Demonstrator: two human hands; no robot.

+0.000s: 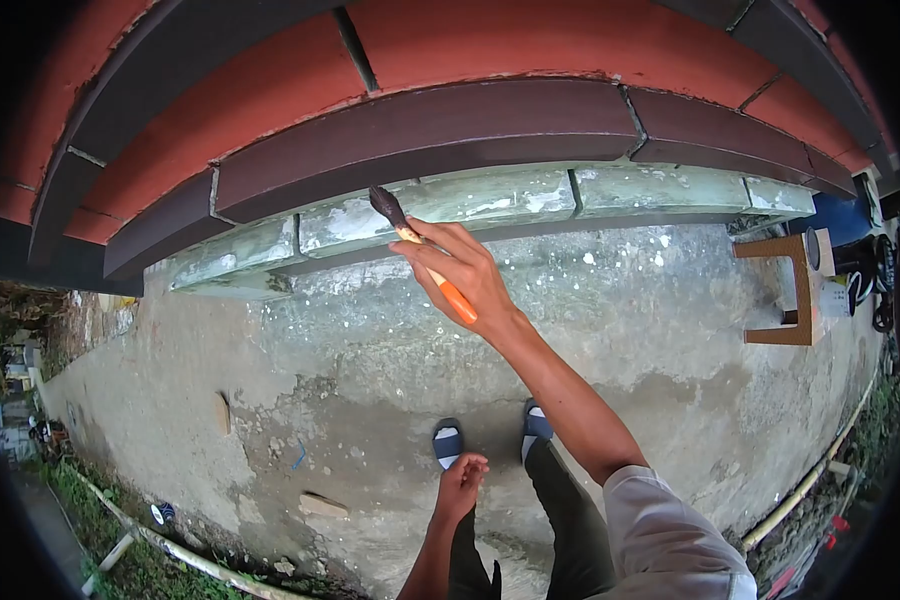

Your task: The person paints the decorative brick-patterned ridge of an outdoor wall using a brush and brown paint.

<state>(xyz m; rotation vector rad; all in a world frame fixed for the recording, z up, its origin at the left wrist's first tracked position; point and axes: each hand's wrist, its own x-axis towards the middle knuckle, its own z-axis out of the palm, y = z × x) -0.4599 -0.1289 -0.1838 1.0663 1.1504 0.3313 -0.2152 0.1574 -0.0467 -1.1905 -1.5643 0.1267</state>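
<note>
My right hand (pixel 460 265) reaches forward, its fingers closed around a paintbrush (pixel 455 298) with an orange-tipped handle. The brush's dark, paint-coated bristles point up and left, overlapping the weathered pale-green ledge (pixel 530 195) in this view. Just above them runs a dark brown painted ledge (pixel 420 125). Down near my legs, my left hand (pixel 460 485) hangs with its fingers loosely curled in, and nothing shows in them. The left hand is over the concrete floor, close to one of my sandals (pixel 448 440).
A brown stool (pixel 798 290) stands at the right, with a pale container (pixel 834 298) beside it. Wood scraps (pixel 323 505) lie on the concrete floor (pixel 370 400) at left. Bamboo poles (pixel 185 548) edge the floor along the grass. Red wall bands (pixel 490 45) rise ahead.
</note>
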